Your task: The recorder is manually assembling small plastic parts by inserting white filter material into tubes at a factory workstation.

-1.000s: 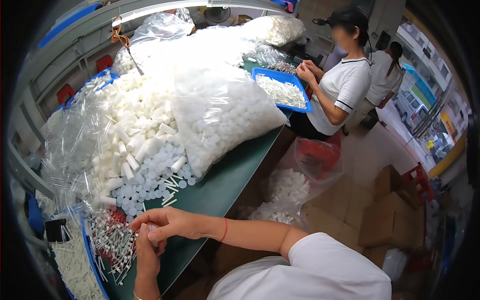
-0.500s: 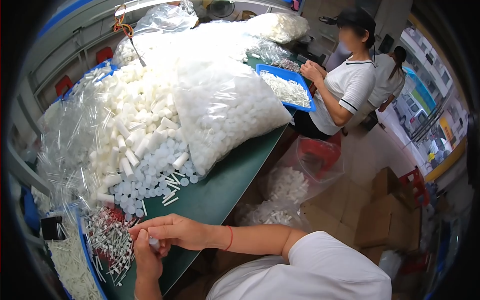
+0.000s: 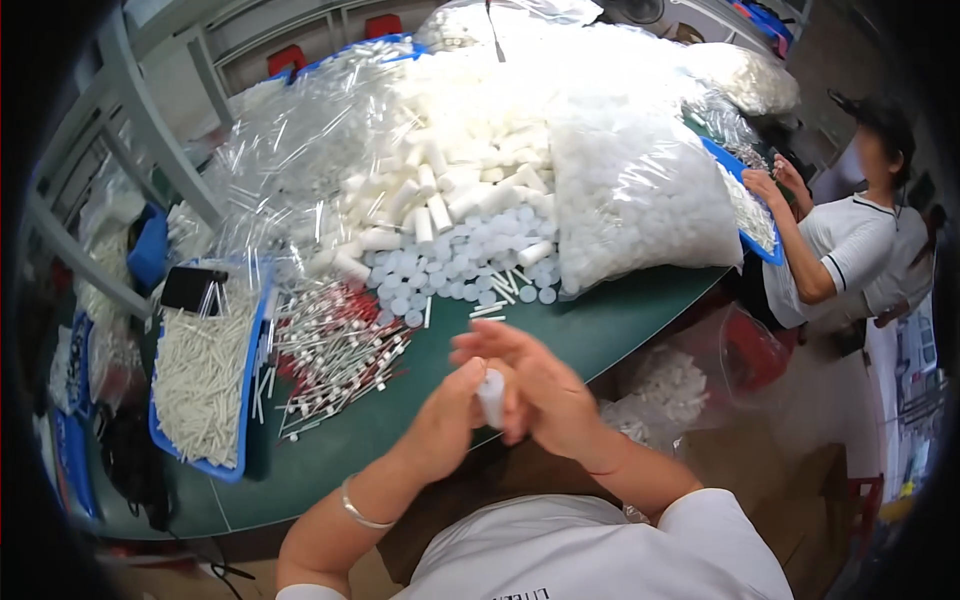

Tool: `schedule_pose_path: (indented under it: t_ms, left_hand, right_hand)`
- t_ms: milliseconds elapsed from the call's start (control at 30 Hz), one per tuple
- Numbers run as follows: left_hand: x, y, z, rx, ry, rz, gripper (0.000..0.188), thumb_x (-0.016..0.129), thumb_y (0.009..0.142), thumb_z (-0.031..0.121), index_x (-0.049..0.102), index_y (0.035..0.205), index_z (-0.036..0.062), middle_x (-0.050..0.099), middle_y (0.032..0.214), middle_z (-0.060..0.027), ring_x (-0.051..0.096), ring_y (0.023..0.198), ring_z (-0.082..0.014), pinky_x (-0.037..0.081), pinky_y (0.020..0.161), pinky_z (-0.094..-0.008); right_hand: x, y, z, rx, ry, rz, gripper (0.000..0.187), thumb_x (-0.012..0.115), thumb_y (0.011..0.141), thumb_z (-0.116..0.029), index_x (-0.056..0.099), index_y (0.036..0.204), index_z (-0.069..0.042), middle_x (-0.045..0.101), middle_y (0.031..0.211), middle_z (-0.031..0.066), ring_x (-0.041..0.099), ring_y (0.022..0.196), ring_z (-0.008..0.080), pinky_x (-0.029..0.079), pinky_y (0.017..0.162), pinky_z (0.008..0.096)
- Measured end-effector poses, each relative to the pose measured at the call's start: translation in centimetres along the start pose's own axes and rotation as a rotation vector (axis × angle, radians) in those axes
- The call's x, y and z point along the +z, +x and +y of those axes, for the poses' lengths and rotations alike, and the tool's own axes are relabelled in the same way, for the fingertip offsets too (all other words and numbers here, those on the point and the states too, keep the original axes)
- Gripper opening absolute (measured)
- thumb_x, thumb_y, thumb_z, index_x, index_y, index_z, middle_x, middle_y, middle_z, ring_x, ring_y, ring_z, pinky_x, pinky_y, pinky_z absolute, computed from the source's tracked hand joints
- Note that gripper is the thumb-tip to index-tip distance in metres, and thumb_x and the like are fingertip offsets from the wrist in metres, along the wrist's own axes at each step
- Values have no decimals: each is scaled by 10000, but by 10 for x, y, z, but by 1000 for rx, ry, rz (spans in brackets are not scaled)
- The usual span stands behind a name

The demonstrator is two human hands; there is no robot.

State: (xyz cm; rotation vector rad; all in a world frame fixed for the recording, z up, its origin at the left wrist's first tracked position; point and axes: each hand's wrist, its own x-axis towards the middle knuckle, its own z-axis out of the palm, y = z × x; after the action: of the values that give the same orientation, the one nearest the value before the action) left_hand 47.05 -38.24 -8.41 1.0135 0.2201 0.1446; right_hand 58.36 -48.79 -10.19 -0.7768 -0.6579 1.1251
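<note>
A green table (image 3: 630, 315) is spreading across the room, its near edge running by the person's white shirt (image 3: 600, 550); at the right, a co-worker (image 3: 850, 245) is sitting beside it. A blue tray (image 3: 247, 400) at the left is holding thin white sticks (image 3: 200, 385), while a clear bag (image 3: 645, 205) is bulging with whitish pieces. Loose white cylinders (image 3: 430, 210), translucent discs (image 3: 470, 260) and a heap of red-and-white stems (image 3: 335, 345) are lying between them. Above the table's near edge, a whitish translucent piece (image 3: 490, 402) is standing nearly upright between the hands, its long axis running up and down in view. The left hand (image 3: 447, 415) is pinching it with narrowed fingers; the right hand (image 3: 560, 405) is curving around its other side, upper fingers blurring, so I cannot tell whether they are gripping.
</note>
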Motion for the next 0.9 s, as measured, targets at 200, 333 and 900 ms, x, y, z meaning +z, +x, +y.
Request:
schedule_pose_path:
  t_ms: [200,333,900]
  left_hand:
    - [53,-3,-52,336,-227,4,550,238,1023,432,572,866,23,474,1230,-128,424,1127,-205,305,1016,-333]
    - [58,-3,-102,186,-200,-28,521,227,1040,372,600,923,27,414,1389,-153,401,1263,-232,254,1120,-405]
    - [39,-2,-142,-200,-448,214,445,358,1055,343,376,1425,96,513,1301,-56,503,1210,-152,431,1027,-359]
  right_hand:
    - [-22,-86,-26,-160,-420,352,307,483,1012,-193,537,1241,3,621,1106,86,592,936,129,481,869,292]
    - [-23,-125,-16,239,-452,293,255,614,949,-190,603,1131,-11,594,908,7,557,781,65,462,669,211]
    - [-52,-100,32,-85,-1129,497,252,675,885,-175,581,1048,-7,654,760,142,657,629,225,504,552,331]
